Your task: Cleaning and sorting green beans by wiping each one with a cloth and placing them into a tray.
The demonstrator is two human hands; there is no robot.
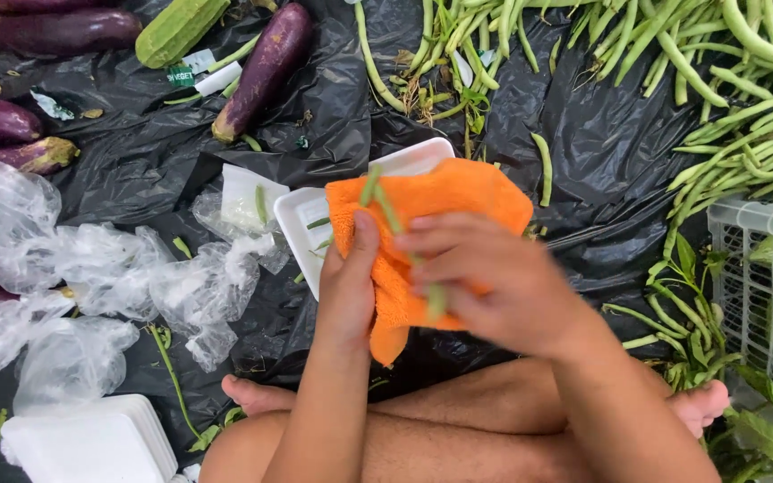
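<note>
My left hand (349, 291) grips an orange cloth (422, 215) from below, thumb pressed on its front. My right hand (494, 286) is closed on green beans (386, 210) lying against the cloth; the bean tips stick up above it. Both hands hover over a white foam tray (301, 224) that rests on black plastic sheeting (583, 152). A few bean pieces lie in the tray. My bare legs and feet are crossed below the hands.
Purple eggplants (266, 67) and a green gourd (176, 31) lie at the top left. Heaps of long green beans (726, 98) fill the top right. A white plastic crate (767, 286) stands at right. Crumpled clear bags (73, 268) and stacked foam trays (91, 443) are at left.
</note>
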